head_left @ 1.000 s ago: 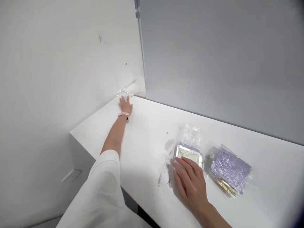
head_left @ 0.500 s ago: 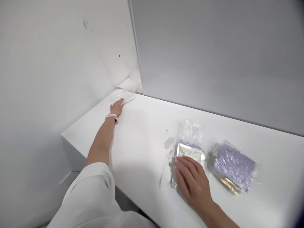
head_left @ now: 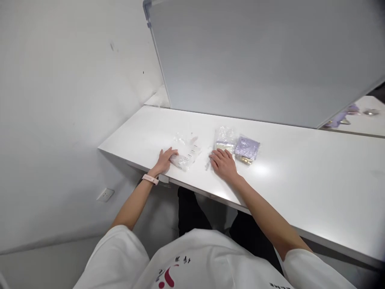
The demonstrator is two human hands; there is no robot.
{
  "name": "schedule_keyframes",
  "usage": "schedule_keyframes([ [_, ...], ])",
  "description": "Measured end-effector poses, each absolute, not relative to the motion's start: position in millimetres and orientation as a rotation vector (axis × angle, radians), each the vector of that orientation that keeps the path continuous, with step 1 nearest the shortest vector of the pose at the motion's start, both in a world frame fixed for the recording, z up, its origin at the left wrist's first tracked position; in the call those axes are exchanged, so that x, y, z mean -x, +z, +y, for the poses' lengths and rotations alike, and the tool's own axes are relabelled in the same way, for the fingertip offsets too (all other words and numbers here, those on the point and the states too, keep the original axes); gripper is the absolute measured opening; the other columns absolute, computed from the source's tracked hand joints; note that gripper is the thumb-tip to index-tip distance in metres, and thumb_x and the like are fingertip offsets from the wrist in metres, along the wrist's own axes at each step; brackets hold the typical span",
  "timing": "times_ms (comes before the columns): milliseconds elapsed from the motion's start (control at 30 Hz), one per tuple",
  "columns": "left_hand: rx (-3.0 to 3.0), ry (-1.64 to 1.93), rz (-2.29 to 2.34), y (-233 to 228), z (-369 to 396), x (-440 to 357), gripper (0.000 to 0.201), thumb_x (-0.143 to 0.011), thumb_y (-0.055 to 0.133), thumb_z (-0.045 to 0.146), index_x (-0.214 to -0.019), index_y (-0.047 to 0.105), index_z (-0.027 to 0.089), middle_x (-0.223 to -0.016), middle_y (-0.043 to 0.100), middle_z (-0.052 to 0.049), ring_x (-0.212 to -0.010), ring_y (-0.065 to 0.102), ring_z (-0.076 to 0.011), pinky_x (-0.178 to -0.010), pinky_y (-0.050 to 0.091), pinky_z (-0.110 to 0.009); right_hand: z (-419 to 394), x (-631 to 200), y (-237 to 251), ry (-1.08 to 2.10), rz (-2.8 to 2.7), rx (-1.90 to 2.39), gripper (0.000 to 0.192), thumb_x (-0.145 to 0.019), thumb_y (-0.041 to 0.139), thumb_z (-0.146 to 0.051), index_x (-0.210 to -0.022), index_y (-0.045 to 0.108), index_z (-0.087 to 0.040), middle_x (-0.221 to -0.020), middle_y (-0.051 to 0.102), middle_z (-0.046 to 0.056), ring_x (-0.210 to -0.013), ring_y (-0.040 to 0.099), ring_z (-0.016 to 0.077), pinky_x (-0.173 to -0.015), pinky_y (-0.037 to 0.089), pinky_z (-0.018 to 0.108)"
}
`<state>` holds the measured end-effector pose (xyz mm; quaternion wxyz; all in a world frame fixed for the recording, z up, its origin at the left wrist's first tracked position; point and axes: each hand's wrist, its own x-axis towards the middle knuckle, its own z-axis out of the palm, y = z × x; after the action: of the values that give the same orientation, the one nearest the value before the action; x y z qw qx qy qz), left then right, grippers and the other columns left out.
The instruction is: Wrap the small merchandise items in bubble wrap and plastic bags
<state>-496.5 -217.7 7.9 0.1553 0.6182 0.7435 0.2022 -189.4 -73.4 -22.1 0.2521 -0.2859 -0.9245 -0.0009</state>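
On the white table, my left hand (head_left: 164, 160) has its fingers closed at the left edge of a crinkled clear plastic bag (head_left: 187, 155) with small dark print. A pink band circles that wrist. My right hand (head_left: 224, 163) lies flat, fingers stretched, over a packet with a purple top edge and a pale window (head_left: 225, 146) in clear wrap; its lower part is hidden under the hand. Just right of it lies a purple packet (head_left: 247, 147) in clear plastic, with gold edges showing below.
A grey panel (head_left: 240, 60) rises behind the table (head_left: 315, 180), and a white wall (head_left: 60, 100) stands at left. Beyond the panel at right are purple and shiny items (head_left: 339, 118). A wall socket (head_left: 105, 195) sits low at left.
My left hand has come back from the far left corner, bringing the clear plastic bag near the table's front edge. My right hand stays on its packet. The view has pulled back.
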Motion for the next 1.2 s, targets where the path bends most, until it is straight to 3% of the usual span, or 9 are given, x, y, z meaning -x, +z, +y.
schedule_keyframes([
  [100, -1.869, 0.662, 1.938, 7.0, -193.8, 451.1, 0.069, -0.063, 0.035, -0.001, -0.119, 0.066, 0.023, -0.146, 0.057, -0.002, -0.152, 0.027, -0.0210, -0.124, -0.001, -0.058, -80.9, 141.0, -22.3, -0.028, -2.522, 0.835, 0.036, -0.102, 0.038, -0.028, -0.120, 0.068, -0.020, -0.134, 0.065, 0.007, -0.134, 0.048, 0.0258, -0.117, 0.023, 0.044],
  [233, -1.999, 0.743, 1.618, 3.8, -150.2, 381.0, 0.058, -0.065, 0.039, -0.003, -0.107, 0.073, 0.020, -0.150, 0.053, -0.004, -0.154, 0.021, -0.0207, -0.126, 0.010, -0.052, -87.1, 85.1, -24.9, -0.046, -2.518, 0.943, 0.039, -0.096, 0.040, -0.022, -0.125, 0.066, -0.016, -0.138, 0.063, 0.010, -0.136, 0.045, 0.0276, -0.118, 0.021, 0.046],
  [400, -2.046, 0.715, 1.464, 12.3, -105.0, 301.2, 0.056, -0.071, 0.046, -0.004, -0.104, 0.078, 0.028, -0.154, 0.046, 0.002, -0.155, 0.015, -0.0218, -0.123, 0.027, -0.050, -82.4, 32.0, -32.1, 0.005, -2.410, 1.073, 0.046, -0.091, 0.043, -0.019, -0.133, 0.061, -0.013, -0.134, 0.064, 0.014, -0.136, 0.045, 0.0303, -0.118, 0.023, 0.049],
  [500, -2.054, 0.664, 1.492, 27.6, -94.1, 279.8, 0.050, -0.074, 0.050, -0.003, -0.098, 0.080, 0.029, -0.154, 0.045, 0.003, -0.155, 0.016, -0.0237, -0.122, 0.029, -0.050, -79.3, 9.5, -31.5, 0.092, -2.222, 1.103, 0.042, -0.091, 0.042, -0.021, -0.128, 0.063, -0.015, -0.133, 0.063, 0.015, -0.131, 0.049, 0.0313, -0.112, 0.032, 0.052],
  [667, -1.848, 0.853, 2.004, 40.4, -117.8, 255.1, 0.041, -0.090, 0.049, 0.013, -0.123, 0.071, 0.025, -0.160, 0.038, -0.002, -0.154, 0.017, -0.0264, -0.124, 0.021, -0.050, -89.5, -1.4, -20.9, 0.073, -1.707, 1.070, 0.041, -0.098, 0.036, -0.027, -0.129, 0.060, -0.014, -0.121, 0.065, 0.018, -0.117, 0.057, 0.0299, -0.100, 0.044, 0.050],
  [800, -1.685, 0.694, 2.243, 26.1, -143.4, 214.7, 0.063, -0.087, 0.065, 0.043, -0.144, 0.051, 0.021, -0.164, 0.027, -0.012, -0.153, 0.014, -0.0390, -0.121, 0.020, -0.058, -102.3, 10.6, -14.3, 0.054, -2.116, 0.755, 0.033, -0.096, 0.047, -0.031, -0.121, 0.065, -0.020, -0.124, 0.067, 0.012, -0.122, 0.055, 0.0300, -0.102, 0.040, 0.048],
  [867, -1.690, 0.603, 2.278, 17.6, -148.0, 199.0, 0.070, -0.084, 0.068, 0.043, -0.146, 0.046, 0.018, -0.163, 0.026, -0.017, -0.150, 0.020, -0.0419, -0.119, 0.023, -0.058, -104.4, 18.3, -13.5, 0.062, -2.350, 0.612, 0.028, -0.097, 0.050, -0.032, -0.115, 0.068, -0.020, -0.121, 0.069, 0.010, -0.120, 0.055, 0.0279, -0.102, 0.039, 0.044],
  [1033, -1.722, 0.635, 2.286, 16.9, -145.3, 208.3, 0.060, -0.083, 0.058, 0.020, -0.142, 0.047, 0.015, -0.153, 0.044, -0.014, -0.134, 0.045, -0.0348, -0.109, 0.040, -0.046, -101.7, 27.1, -15.8, 0.094, -2.454, 0.749, 0.028, -0.101, 0.044, -0.027, -0.098, 0.070, -0.018, -0.102, 0.072, 0.009, -0.094, 0.060, 0.0227, -0.086, 0.039, 0.037],
  [1200, -1.473, 0.637, 2.366, 30.5, -147.9, 261.6, 0.057, -0.087, 0.051, 0.019, -0.143, 0.046, 0.018, -0.123, 0.067, -0.012, -0.118, 0.058, -0.0321, -0.096, 0.048, -0.043, -101.3, 25.9, -16.9, 0.108, -2.421, 0.747, 0.027, -0.101, 0.044, -0.025, -0.093, 0.070, -0.018, -0.097, 0.071, 0.008, -0.089, 0.059, 0.0212, -0.079, 0.038, 0.035],
])
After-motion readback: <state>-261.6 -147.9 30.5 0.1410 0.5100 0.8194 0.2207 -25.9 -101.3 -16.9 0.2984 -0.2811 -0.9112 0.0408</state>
